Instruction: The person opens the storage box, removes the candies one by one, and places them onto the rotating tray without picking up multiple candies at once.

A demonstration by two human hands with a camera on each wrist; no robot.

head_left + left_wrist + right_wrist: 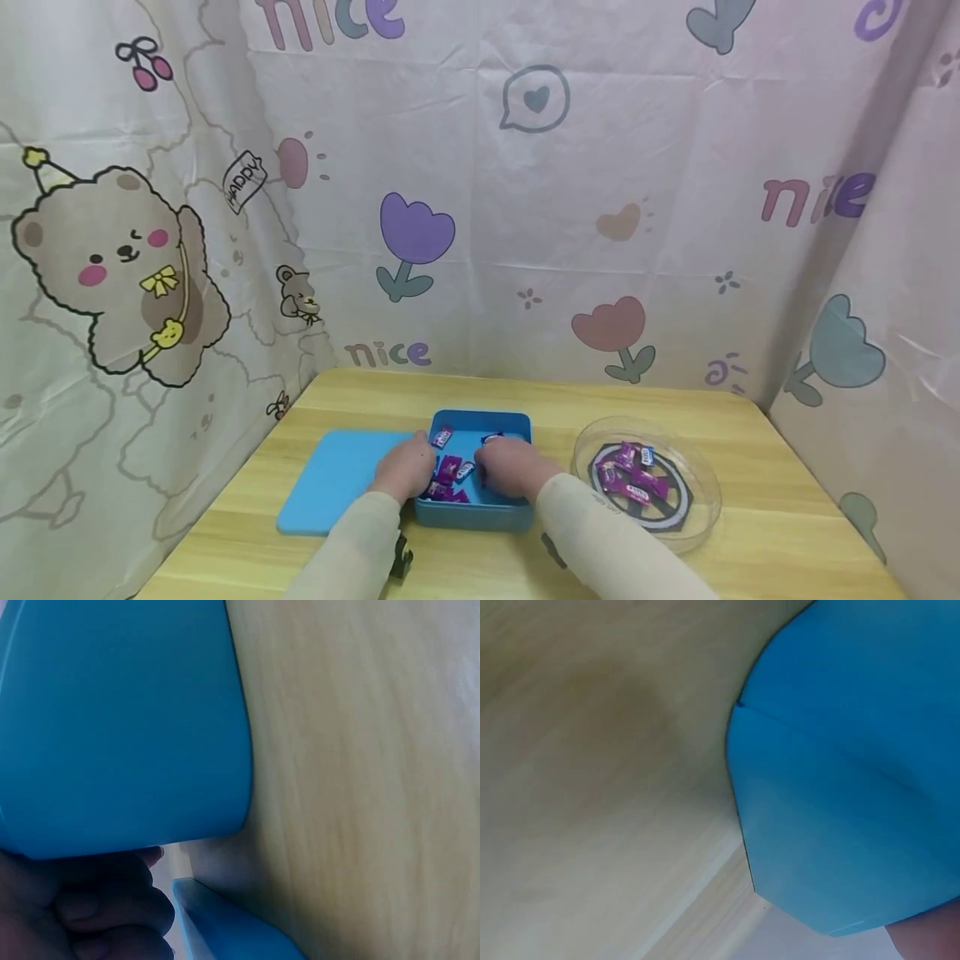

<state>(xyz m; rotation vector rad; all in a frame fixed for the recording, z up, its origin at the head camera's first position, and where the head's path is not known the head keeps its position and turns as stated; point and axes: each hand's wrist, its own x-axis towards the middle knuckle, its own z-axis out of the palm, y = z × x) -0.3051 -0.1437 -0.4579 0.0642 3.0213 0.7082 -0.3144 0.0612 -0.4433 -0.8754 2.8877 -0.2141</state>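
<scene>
A blue rectangular box (474, 518) stands in the middle of the table, with several purple and blue wrapped candies (448, 468) inside. My left hand (407, 467) grips the box at its left wall; curled fingers (124, 907) show beside the blue wall in the left wrist view. Reaching in over the right side, my right hand (513, 467) has its fingers curled down close to the box floor among the candies. Its fingertips are mostly hidden, and I cannot tell whether they pinch a candy. In the right wrist view the box's outer wall (840, 817) covers most of that hand.
A flat blue lid (326, 487) lies left of the box. On the right stands a round clear dish (705, 492) with several wrapped candies (633, 479) over a dark and white pattern. Printed curtains (487, 208) enclose the wooden table (247, 492) at the back and sides.
</scene>
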